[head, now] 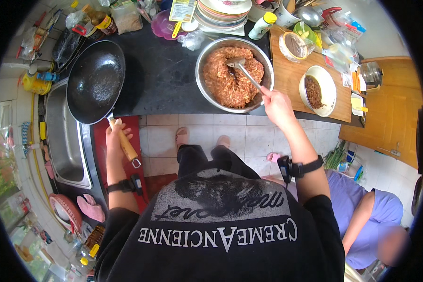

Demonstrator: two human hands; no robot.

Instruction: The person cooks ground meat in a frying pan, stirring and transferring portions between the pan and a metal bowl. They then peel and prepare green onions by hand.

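My left hand (117, 135) is closed around the light wooden handle of a black wok (97, 81), whose pan is tilted between the sink and the dark counter. My right hand (277, 105) grips the metal handle of a spatula (237, 63). The spatula's blade rests on minced meat (220, 86) in a stainless steel bowl (200, 75) near the counter's front edge. To the right of it, a white oval bowl (328, 88) with a brown, shredded-looking food (313, 93) stands on a wooden board (285, 72).
A stack of plates (222, 17), a white bottle with a yellow cap (262, 26) and a purple dish (160, 26) line the counter's back. A steel sink (65, 141) lies at the left. Another person in purple (356, 211) is at the lower right.
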